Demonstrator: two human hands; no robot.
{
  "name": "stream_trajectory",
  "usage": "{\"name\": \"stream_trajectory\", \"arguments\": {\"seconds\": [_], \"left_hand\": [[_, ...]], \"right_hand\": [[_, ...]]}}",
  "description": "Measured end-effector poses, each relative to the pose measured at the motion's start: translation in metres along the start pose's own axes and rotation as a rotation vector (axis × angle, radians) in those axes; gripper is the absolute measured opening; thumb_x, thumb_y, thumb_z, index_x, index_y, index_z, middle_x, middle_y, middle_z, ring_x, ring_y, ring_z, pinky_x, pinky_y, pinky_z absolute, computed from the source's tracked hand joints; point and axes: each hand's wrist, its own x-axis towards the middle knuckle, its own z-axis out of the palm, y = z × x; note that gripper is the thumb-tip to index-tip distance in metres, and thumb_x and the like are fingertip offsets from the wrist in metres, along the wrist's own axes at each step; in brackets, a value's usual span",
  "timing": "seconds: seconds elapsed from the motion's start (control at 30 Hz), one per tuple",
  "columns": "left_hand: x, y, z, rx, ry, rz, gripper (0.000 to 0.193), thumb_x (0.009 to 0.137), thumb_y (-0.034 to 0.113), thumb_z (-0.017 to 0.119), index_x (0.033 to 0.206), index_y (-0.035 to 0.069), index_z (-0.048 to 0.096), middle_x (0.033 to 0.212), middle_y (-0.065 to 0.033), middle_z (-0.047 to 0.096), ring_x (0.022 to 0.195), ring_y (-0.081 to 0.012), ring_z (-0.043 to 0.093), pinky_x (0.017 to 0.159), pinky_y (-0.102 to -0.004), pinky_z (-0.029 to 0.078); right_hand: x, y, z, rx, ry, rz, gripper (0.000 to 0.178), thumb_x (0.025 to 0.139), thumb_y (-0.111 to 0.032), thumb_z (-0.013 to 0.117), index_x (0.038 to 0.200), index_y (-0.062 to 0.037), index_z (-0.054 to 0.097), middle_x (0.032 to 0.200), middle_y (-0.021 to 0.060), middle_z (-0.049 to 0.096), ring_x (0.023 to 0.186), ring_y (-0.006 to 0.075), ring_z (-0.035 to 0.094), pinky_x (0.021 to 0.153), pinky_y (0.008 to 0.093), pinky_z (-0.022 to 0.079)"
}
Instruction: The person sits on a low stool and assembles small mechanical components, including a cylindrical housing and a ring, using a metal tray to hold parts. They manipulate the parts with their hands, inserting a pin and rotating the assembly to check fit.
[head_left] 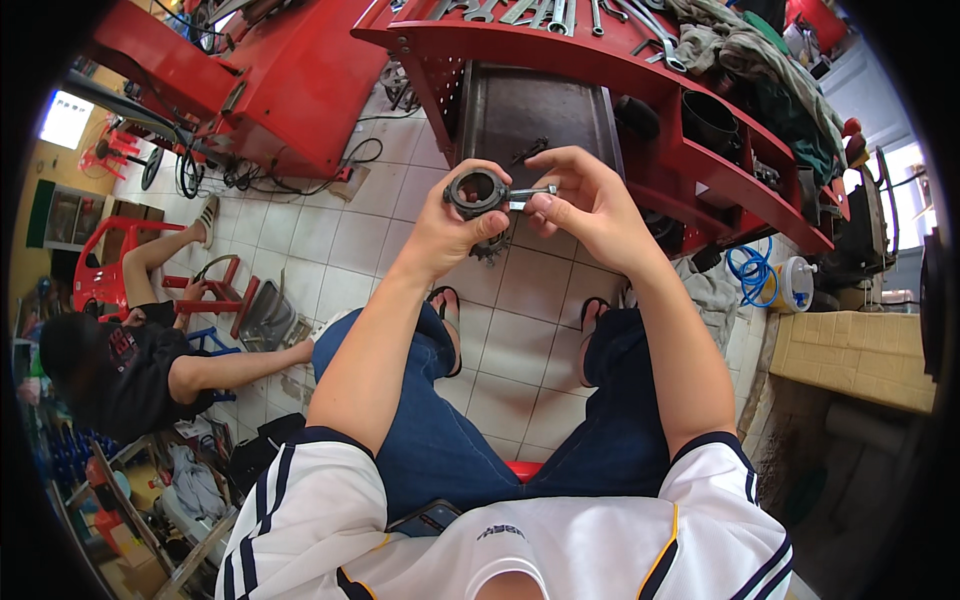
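My left hand (456, 224) is wrapped round a dark metal part with a wide ring-shaped opening (476, 190), held up in front of me. A smaller dark piece of it hangs below my fingers, and I cannot make out its shape. From its right side sticks out a silver bolt (520, 198), with its head toward my right hand. The thumb and curled fingers of my right hand (580, 205) close in on the bolt's head end. How far the bolt sits in the metal part is hard to tell.
Ahead stands a red tool cart (560, 42) with several wrenches and rags on top. A dark metal tray (520, 100) below it holds a small dark part. A seated person (120, 365) is at left. A blue hose (750, 272) lies near a white bucket (797, 283) at right.
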Motion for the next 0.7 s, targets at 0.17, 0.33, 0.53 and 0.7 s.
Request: {"name": "stream_trajectory", "arguments": {"seconds": [0.17, 0.33, 0.53, 0.7], "left_hand": [[0.001, -0.001, -0.001, -0.019, -0.001, 0.013, 0.067, 0.072, 0.042, 0.089, 0.118, 0.007, 0.057, 0.091, 0.0009, 0.061, 0.087, -0.0092, 0.061, 0.08, -0.0247, 0.051], [0.001, -0.003, -0.002, -0.004, 0.001, 0.021, 0.066, 0.072, 0.042, 0.089, 0.118, 0.006, 0.057, 0.09, 0.0007, 0.061, 0.087, -0.0096, 0.061, 0.08, -0.0246, 0.051], [0.001, -0.001, 0.003, -0.023, -0.014, 0.039, 0.053, 0.075, 0.033, 0.089, 0.113, 0.009, 0.06, 0.091, 0.004, 0.06, 0.085, -0.0045, 0.055, 0.073, -0.0189, 0.045], [0.001, -0.004, 0.0, 0.002, 0.002, 0.051, 0.057, 0.074, 0.037, 0.089, 0.114, 0.008, 0.059, 0.09, 0.0031, 0.06, 0.086, -0.0061, 0.057, 0.075, -0.0208, 0.047]], "right_hand": [[0.001, 0.002, -0.016, -0.132, -0.082, 0.139, 0.028, 0.097, -0.019, 0.068, 0.113, 0.003, 0.06, 0.092, 0.0075, 0.067, 0.088, 0.0139, 0.068, 0.073, 0.0271, 0.054], [-0.001, -0.006, -0.003, -0.13, 0.02, -0.101, 0.026, 0.097, -0.02, 0.069, 0.107, 0.004, 0.063, 0.088, 0.0073, 0.069, 0.079, 0.0132, 0.068, 0.067, 0.0276, 0.055], [0.001, 0.002, -0.02, -0.196, -0.069, 0.206, 0.035, 0.091, -0.019, 0.075, 0.116, 0.0003, 0.061, 0.1, 0.008, 0.067, 0.086, 0.0113, 0.064, 0.074, 0.0273, 0.052], [-0.001, 0.003, -0.001, -0.296, 0.056, -0.187, 0.027, 0.095, -0.024, 0.071, 0.097, 0.0023, 0.067, 0.08, 0.0063, 0.067, 0.069, 0.011, 0.063, 0.065, 0.0278, 0.051]]}}
